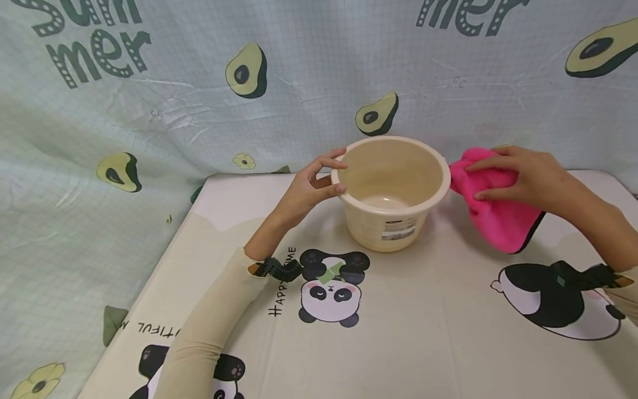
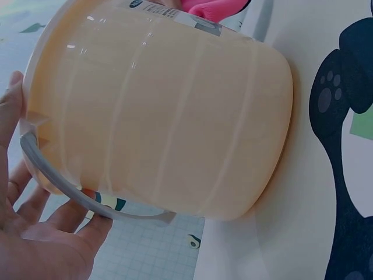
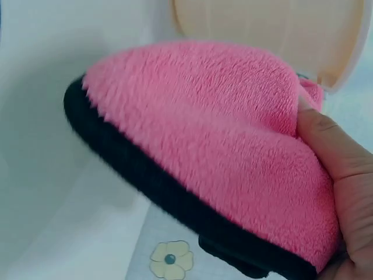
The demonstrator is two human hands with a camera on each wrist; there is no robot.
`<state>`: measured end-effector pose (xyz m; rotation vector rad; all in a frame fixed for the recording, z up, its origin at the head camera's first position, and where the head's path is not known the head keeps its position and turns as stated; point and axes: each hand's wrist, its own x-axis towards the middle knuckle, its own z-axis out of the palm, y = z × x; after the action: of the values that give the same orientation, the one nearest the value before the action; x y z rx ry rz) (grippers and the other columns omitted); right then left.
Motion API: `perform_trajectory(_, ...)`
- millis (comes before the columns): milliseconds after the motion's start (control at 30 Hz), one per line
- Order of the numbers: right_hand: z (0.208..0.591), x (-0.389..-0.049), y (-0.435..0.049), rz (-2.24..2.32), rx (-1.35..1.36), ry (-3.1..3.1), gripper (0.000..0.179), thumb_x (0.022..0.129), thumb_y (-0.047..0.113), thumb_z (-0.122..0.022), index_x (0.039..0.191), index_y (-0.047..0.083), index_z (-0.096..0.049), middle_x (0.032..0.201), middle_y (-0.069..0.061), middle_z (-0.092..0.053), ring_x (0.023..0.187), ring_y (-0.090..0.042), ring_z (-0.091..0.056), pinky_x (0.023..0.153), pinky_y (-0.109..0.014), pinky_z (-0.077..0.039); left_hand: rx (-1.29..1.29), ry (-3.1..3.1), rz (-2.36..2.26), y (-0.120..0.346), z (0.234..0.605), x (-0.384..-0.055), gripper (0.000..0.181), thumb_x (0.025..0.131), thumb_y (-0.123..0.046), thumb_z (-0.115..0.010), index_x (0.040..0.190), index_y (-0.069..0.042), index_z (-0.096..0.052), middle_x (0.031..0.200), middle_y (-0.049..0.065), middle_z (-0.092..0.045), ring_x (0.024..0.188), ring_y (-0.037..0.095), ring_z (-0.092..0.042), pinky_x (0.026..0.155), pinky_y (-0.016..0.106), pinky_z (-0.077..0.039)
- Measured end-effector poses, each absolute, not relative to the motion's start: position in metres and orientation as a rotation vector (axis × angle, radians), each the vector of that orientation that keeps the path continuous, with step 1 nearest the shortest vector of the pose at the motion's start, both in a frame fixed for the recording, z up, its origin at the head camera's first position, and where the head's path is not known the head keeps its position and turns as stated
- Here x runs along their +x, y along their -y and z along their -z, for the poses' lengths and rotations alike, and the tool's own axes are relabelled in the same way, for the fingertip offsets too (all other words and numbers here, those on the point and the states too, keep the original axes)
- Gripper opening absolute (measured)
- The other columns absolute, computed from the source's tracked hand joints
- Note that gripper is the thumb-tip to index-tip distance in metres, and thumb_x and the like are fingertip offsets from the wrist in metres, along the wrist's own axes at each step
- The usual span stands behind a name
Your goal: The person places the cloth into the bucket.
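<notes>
A cream plastic bucket point(image 1: 394, 233) stands upright on the table, its inside bare and a label on its front. My left hand point(image 1: 316, 180) grips the left side of its rim, fingertips over the edge and thumb at the front. In the left wrist view, the bucket's grey handle point(image 2: 76, 195) hangs down beside the fingers point(image 2: 73, 216). To the right of the bucket, my right hand point(image 1: 523, 177) pinches a bunched pink fluffy cloth point(image 1: 503, 221) with a black border point(image 3: 151, 175). The cloth's left end is right at the bucket's rim, while its lower part hangs close over the table.
The table point(image 1: 399, 343) wears a pale cover printed with pandas. Behind it and along its left side hangs a light curtain point(image 1: 309, 72) with avocado prints. Dark straps point(image 1: 284, 270) circle both wrists.
</notes>
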<state>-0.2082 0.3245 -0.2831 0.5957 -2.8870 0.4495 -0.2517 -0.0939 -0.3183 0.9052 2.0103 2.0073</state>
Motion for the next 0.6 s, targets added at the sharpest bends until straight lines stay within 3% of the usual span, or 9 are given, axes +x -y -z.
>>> perform_trajectory(467,0.2842,-0.2013,-0.3259,-0.428,0.569,2.754,0.056,0.072,0.009,-0.091,0.125,0.014,-0.072,0.126,-0.023,-0.059,0.108,-0.039,-0.056,0.070,-0.055,-0.051,0.898,-2.033,-1.975,0.0960,0.3179,-0.2513,0.094,0.073,-0.058,-0.084,0.134,0.006,-0.053,0.160,-0.007,-0.037,0.136,0.037,-0.051,0.097,0.036,-0.055)
perform_trajectory(600,0.2836,-0.1999,-0.3235,-0.449,0.540,2.748,0.053,0.074,0.006,-0.090,0.123,0.013,-0.072,0.125,-0.025,-0.057,0.110,-0.042,-0.053,0.073,-0.062,-0.052,0.899,-2.028,-1.976,0.0957,0.3179,-0.2514,0.095,0.072,-0.058,-0.084,0.134,0.006,-0.052,0.161,-0.007,-0.037,0.136,0.037,-0.051,0.097,0.036,-0.055)
